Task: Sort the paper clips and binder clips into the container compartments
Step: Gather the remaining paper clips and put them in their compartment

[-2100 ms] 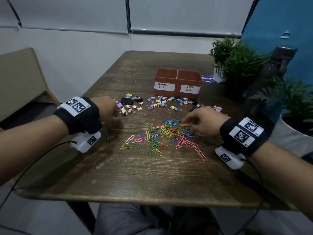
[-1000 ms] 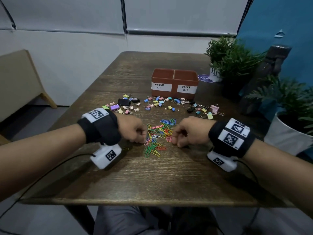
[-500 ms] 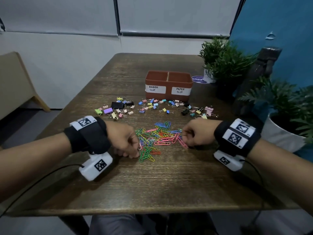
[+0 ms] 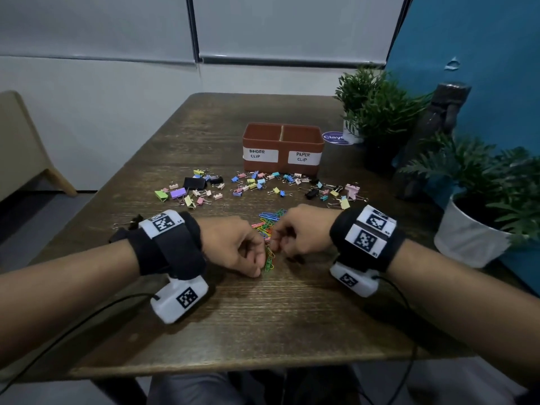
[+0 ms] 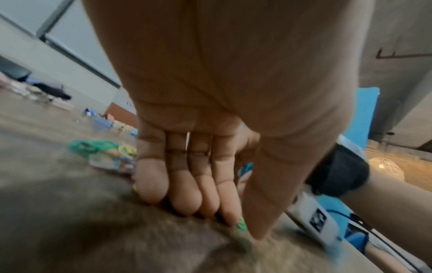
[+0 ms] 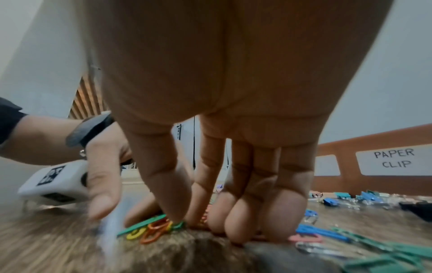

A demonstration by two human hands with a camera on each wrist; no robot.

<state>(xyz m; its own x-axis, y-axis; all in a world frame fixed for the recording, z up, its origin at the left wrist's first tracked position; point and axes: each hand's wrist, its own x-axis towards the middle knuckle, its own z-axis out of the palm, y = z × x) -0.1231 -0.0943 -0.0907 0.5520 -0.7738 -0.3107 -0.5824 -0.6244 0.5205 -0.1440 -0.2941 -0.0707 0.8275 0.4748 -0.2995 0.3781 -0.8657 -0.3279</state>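
Note:
Coloured paper clips [image 4: 270,217] are bunched in a small heap at mid-table. My left hand [image 4: 258,267] and right hand [image 4: 277,247] flank it, knuckles up, fingers curled, fingertips on the wood. In the left wrist view my left hand [image 5: 245,227] pinches a green clip between thumb and forefinger, with more paper clips [image 5: 103,146] beyond. In the right wrist view my right hand [image 6: 187,219] closes on orange, yellow and green paper clips [image 6: 149,230]. Binder clips [image 4: 254,182] lie scattered before the brown two-compartment container [image 4: 283,165], labelled BINDER CLIP left, PAPER CLIP right.
Potted plants [image 4: 377,103] and a white pot [image 4: 467,238] stand along the table's right side beside a dark figure [image 4: 438,124]. A purple round sticker [image 4: 336,137] lies right of the container. A beige chair [image 4: 23,147] stands to the left. The table's front edge [image 4: 233,366] is close.
Both hands have come in from the sides toward each other, raking the spread-out paper clips into one tight heap between them.

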